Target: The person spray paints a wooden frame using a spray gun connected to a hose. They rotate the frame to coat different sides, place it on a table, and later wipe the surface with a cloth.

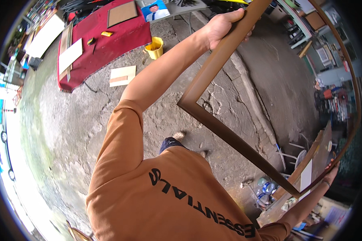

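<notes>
A large brown picture frame (237, 139), with nothing inside it, is held up in front of me, tilted. Its near left corner points at my chest, and the floor shows through its opening. My left hand (225, 29) is wrapped round the left rail, thumb on the upper side and fingertips showing past the far edge. Over at the lower right, my right hand (331, 173) grips the opposite rail; most of its fingers are hidden behind the wood.
A table with a red cloth (102, 50) stands at the far left, bearing a framed brown board (122, 14) and a tape measure (91, 41). A yellow bucket (155, 48) and a pale board (123, 76) are on the cracked concrete floor. Plastic bottles (265, 188) lie near a workbench at right.
</notes>
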The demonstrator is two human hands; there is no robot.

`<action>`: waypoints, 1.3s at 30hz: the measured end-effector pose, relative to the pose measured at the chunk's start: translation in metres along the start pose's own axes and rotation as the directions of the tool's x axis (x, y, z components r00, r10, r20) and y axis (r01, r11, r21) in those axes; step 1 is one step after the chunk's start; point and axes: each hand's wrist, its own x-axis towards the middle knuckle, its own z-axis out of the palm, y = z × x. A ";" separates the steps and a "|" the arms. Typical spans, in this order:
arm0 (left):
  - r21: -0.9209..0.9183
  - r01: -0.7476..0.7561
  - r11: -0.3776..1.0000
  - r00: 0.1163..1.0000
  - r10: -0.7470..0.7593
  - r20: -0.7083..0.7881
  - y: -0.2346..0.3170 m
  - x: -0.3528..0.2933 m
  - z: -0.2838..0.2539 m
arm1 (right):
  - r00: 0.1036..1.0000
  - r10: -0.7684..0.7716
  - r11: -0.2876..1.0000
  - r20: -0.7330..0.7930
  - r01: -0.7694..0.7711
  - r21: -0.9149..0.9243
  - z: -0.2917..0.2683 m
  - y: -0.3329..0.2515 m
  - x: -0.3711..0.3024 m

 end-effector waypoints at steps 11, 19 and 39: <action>-0.069 -0.210 0.975 0.974 0.202 -0.101 -0.030 0.015 0.028 | 0.971 -0.189 0.972 0.149 0.207 -0.116 0.052 -0.123 0.117; -0.068 -0.334 0.940 0.937 0.324 -0.129 -0.059 -0.002 0.047 | 0.898 -0.349 0.921 0.268 0.381 -0.080 0.077 -0.167 0.183; -0.299 -0.436 0.849 0.894 0.371 -0.250 -0.115 -0.001 0.020 | 0.810 -0.319 0.824 0.493 0.494 -0.279 0.195 -0.239 0.283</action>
